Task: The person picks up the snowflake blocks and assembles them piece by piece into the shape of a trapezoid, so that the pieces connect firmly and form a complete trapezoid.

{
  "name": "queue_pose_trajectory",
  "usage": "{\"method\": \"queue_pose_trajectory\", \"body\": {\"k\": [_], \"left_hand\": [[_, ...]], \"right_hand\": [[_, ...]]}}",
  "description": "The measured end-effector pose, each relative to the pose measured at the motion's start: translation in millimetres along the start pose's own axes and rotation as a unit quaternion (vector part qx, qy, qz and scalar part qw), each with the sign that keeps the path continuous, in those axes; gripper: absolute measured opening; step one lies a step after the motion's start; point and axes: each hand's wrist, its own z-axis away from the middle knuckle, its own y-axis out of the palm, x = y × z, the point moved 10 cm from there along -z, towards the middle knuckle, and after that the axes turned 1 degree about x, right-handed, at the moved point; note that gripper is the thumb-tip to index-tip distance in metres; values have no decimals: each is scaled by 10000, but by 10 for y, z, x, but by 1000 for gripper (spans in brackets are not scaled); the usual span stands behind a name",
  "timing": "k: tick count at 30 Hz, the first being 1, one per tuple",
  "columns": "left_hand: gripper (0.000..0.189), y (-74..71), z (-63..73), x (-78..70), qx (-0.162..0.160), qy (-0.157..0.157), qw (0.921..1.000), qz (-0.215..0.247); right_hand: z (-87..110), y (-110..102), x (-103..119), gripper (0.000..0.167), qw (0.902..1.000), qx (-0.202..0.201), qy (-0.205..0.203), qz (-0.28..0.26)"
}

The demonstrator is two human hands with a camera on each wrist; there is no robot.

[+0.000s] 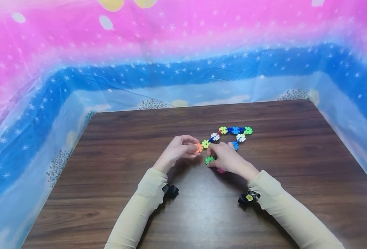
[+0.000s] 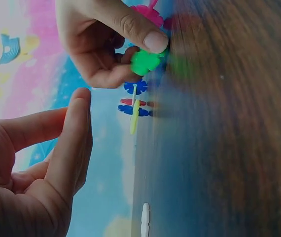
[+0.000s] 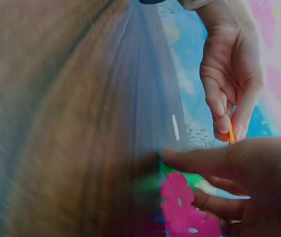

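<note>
A chain of notched plastic snowflake discs bends across the table, with a yellow-green disc and a bright green one at its far side. My left hand pinches an orange disc between thumb and fingers, right beside a lime disc of the chain. My right hand pinches a green disc, and a pink disc sticks out from under it. Two pink discs show close up in the right wrist view. My right palm hides part of the chain.
The dark wood-grain table has its far edge against a pink and blue patterned cloth. Black wrist cameras sit under both cuffs, the left camera and the right camera just over the tabletop.
</note>
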Motion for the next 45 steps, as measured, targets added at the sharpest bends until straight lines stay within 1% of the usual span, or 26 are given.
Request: {"method": "queue_pose_trajectory", "body": {"k": [2, 3, 5, 7, 9, 12, 17, 22, 26, 28, 33, 38, 45], "left_hand": [[24, -7, 1, -27, -37, 86, 10000, 26], [24, -11, 2, -39, -61, 119, 9999, 58], [24, -26, 9, -60, -149, 169, 9997, 122], [23, -40, 16, -75, -240, 202, 9993, 205], [23, -37, 26, -97, -294, 247, 9988, 300], [23, -12, 39, -137, -332, 368, 9981, 376], [21, 45, 71, -224, -368, 609, 9967, 399], [19, 52, 111, -315, -484, 765, 9955, 285], [16, 57, 149, -342, -549, 895, 9945, 54], [15, 68, 153, -338, -559, 943, 9940, -28], [14, 99, 124, -330, -524, 927, 9943, 25], [14, 140, 123, -346, -471, 858, 9951, 155], [15, 152, 139, -303, -456, 732, 9963, 15]], "right_hand": [[26, -57, -16, 21, 9988, -279, -12, -399], [43, -98, -25, 19, 9973, -483, -32, -553], [86, -194, -30, 16, 9916, -930, -105, -895], [135, -297, -21, 15, 9835, -1370, -189, -1167], [179, -384, 7, 14, 9753, -1722, -317, -1344], [227, -460, 56, 14, 9676, -2018, -433, -1456], [273, -522, 117, 13, 9624, -2270, -551, -1386], [307, -583, 178, 13, 9576, -2467, -720, -1306], [332, -571, 214, 13, 9596, -2431, -766, -1191], [344, -564, 251, 13, 9603, -2423, -882, -1060], [370, -587, 319, 15, 9565, -2529, -1205, -817], [395, -598, 319, 12, 9533, -2632, -1286, -731], [396, -568, 368, 12, 9539, -2563, -1447, -582]]}}
